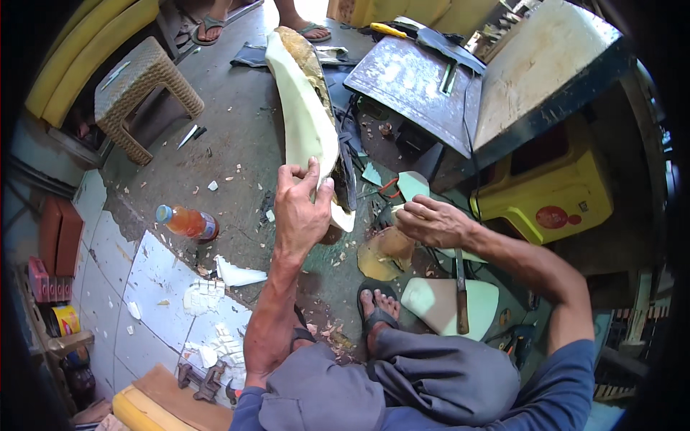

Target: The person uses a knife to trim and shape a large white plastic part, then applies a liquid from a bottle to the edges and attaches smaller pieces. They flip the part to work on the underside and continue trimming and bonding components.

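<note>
A long seat pad of pale green foam (305,115) stands tilted in front of me, with rough yellow-brown foam and a dark base along its right side. My left hand (302,208) grips its near end, thumb and fingers closed on the foam edge. Apart from the pad, my right hand (435,223) is curled closed at the right; what it holds, if anything, is hidden. Below that hand, a knife (461,305) with a brown handle rests on a flat green foam piece (424,305). A yellowish foam scrap (384,255) lies near my right foot.
An orange drink bottle (188,223) lies at the left, below a woven-pattern stool (136,93). At the right are a worn metal panel (417,79), a thick-topped bench (546,72) and a yellow plastic stool (553,194). Another person's feet (210,29) show at the top.
</note>
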Demonstrator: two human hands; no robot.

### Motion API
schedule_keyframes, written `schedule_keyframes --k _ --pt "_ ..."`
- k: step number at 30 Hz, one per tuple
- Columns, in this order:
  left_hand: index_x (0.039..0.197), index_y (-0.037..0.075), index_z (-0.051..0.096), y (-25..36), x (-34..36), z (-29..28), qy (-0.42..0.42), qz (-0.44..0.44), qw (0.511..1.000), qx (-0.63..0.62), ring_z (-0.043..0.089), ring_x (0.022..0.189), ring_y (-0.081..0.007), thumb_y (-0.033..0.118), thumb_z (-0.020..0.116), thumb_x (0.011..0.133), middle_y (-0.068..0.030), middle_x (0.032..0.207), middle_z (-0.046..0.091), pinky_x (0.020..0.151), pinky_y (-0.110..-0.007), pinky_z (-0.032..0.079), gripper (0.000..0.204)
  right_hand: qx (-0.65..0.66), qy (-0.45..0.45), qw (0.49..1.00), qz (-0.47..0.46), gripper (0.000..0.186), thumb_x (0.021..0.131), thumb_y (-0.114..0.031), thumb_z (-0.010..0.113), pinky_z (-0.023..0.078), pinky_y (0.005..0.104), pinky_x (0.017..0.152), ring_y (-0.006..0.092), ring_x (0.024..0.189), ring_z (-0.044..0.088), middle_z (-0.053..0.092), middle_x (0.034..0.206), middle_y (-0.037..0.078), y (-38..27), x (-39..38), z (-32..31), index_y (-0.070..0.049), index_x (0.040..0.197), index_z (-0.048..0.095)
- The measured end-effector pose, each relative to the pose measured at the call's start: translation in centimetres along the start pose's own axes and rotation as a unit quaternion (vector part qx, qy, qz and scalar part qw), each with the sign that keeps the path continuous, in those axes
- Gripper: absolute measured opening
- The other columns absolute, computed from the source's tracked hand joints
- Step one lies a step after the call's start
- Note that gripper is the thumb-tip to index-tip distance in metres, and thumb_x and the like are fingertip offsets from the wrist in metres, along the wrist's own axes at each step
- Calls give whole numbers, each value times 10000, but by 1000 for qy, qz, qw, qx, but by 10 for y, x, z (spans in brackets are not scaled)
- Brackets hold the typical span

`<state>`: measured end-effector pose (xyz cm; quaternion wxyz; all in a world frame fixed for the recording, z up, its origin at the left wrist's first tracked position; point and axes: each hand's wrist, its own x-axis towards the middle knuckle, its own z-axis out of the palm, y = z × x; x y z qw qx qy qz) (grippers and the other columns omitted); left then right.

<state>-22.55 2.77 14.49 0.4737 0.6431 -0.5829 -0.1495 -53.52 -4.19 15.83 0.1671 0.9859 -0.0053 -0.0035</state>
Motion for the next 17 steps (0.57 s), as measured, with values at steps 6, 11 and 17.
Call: schedule_keyframes --k 6,11,17 --pt "1340 -73 648 5 0 -3 -32 -13 999 -12 622 979 -317 185 701 935 -208 1088 565 898 -402 521 483 -46 228 972 10 438 767 -237 639 451 403 1146 228 1268 502 563 1319 46 2 71 -28 -107 1177 725" --pt "1354 -60 643 7 -2 -3 -26 -12 1000 -6 622 975 -315 170 705 935 -205 1073 565 894 -399 519 483 -28 180 979 -91 368 731 -257 628 466 392 1102 215 1230 503 561 1298 42 14 80 -8 -114 1045 756" --pt "1362 -41 648 1 -7 -7 -33 -70 997 -27 625 982 -339 198 730 937 -187 1100 581 938 -395 527 496 -74 -172 980 -72 547 661 -285 711 422 505 1125 235 1288 503 507 1448 65 1 39 51 -178 1194 770"
